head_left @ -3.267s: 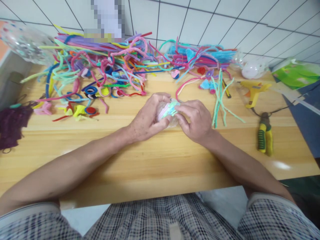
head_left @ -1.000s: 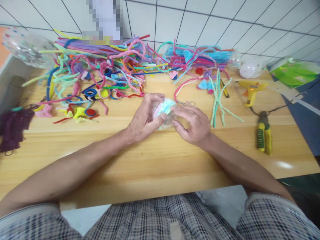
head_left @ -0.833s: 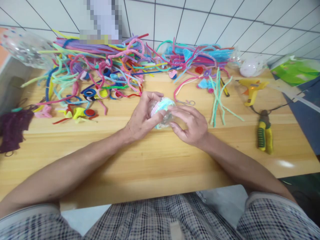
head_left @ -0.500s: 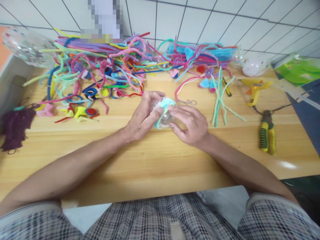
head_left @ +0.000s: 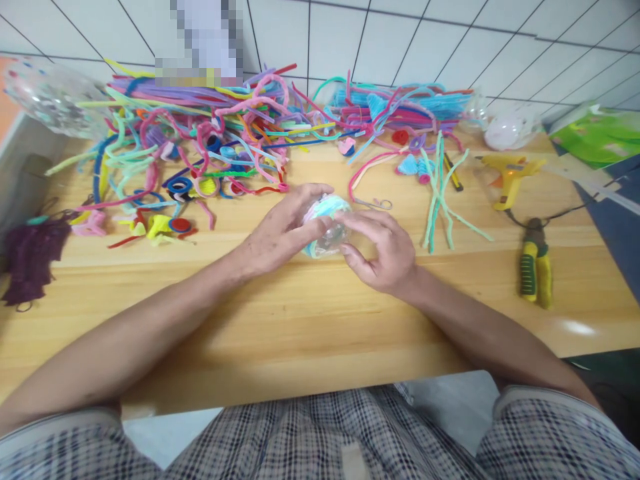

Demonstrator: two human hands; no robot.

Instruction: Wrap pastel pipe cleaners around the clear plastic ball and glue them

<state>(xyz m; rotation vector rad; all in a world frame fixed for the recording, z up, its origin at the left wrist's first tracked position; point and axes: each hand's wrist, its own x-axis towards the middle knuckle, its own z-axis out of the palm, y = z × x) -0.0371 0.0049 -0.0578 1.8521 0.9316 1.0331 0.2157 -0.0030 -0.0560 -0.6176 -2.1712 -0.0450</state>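
Observation:
Between my hands, above the table's middle, is a small clear ball [head_left: 336,236] with pastel green, blue and pink pipe cleaner wound about it. My left hand [head_left: 283,230] grips it from the left, thumb across the front and fingers behind. From the right, my right hand [head_left: 383,247] pinches at its edge, with index finger and thumb curled towards the surface. Part of the ball is hidden by the fingers. Just beyond my right hand lie a pair of small scissors [head_left: 373,203] and several loose green pipe cleaners [head_left: 440,200].
A tangle of coloured pipe cleaners [head_left: 200,140] spreads over the back left, with a blue bundle [head_left: 420,107] at back right. On the right are a yellow glue gun [head_left: 511,177], pliers [head_left: 535,267] and a cutter knife [head_left: 454,173]. Confetti-filled clear balloons [head_left: 57,100] stand far left.
My left hand has turned slightly and its thumb lies flatter across the ball. The ball has rotated a little between my fingers. My right hand has hardly moved.

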